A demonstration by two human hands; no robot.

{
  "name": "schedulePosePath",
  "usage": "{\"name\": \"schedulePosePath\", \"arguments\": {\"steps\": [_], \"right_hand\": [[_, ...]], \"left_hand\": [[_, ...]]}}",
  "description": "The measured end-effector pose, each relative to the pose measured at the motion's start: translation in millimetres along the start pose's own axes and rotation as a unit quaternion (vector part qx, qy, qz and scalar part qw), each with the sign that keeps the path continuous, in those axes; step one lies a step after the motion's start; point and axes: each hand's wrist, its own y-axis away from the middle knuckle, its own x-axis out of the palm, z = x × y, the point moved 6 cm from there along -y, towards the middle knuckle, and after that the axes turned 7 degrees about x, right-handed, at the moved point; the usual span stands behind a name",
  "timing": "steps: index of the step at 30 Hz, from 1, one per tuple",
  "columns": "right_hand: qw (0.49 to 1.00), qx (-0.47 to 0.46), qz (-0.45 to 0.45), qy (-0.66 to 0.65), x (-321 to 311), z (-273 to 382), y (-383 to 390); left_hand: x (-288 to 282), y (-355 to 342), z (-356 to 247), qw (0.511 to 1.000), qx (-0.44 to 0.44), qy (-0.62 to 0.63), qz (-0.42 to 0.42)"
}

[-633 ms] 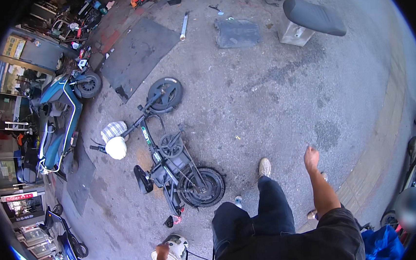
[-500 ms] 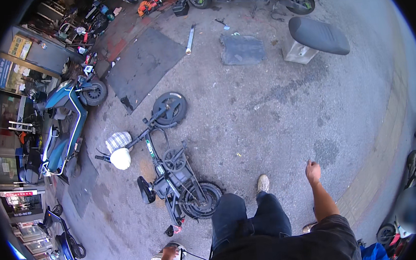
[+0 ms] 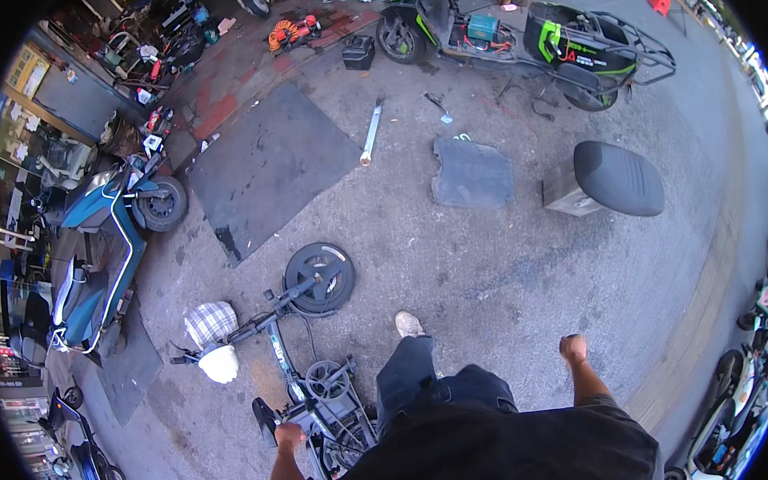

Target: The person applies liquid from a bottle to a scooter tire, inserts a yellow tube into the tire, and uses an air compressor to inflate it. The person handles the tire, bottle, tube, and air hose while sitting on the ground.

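Note:
My left hand (image 3: 288,435) is closed, with its palm hidden from above. It appears over the rear part of a black folding bike (image 3: 288,374) lying on its side; whether it touches the bike I cannot tell. The bike's front wheel (image 3: 319,279) points away from me, and its saddle (image 3: 265,421) is just left of that hand. Out to the right, my right hand (image 3: 574,349) is curled into a fist above bare pavement. Anything inside either hand is out of sight. A white helmet (image 3: 219,365) and a checked cloth bundle (image 3: 211,324) are at the bike's handlebar.
Ahead lie a dark mat (image 3: 275,172), a long metal bar (image 3: 373,132) and a smaller grey mat (image 3: 472,173). A scooter seat (image 3: 618,178) rests on a box at right. A green-black scooter (image 3: 485,38) stands beyond; a blue scooter (image 3: 105,253) is at left.
I have stepped forward, so everything on the ground sits lower in view. My left hand has swung forward and now appears over the bike. My right hand stays closed at my right side.

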Motion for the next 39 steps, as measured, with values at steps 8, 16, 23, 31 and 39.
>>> {"name": "schedulePosePath", "arguments": {"steps": [8,16,23,31,39], "right_hand": [[0.988,-0.148,0.036,0.025,-111,226,-106],[0.965,-0.238,-0.017,0.109,-275,496,-302],[0.925,-0.338,-0.108,0.134,-503,733,-404],[0.948,-0.287,-0.085,0.110,-619,951,-505],[0.976,-0.183,0.065,0.102,-666,1096,-539]], "left_hand": [[-380,-154,202,0.749,-0.138,0.570,-0.307],[-527,-243,316,0.735,-0.240,0.583,-0.250],[-578,-268,371,0.697,-0.322,0.640,-0.040],[-756,-514,573,0.743,-0.278,0.606,-0.055],[-1191,-826,741,0.953,-0.031,0.209,-0.216]]}}
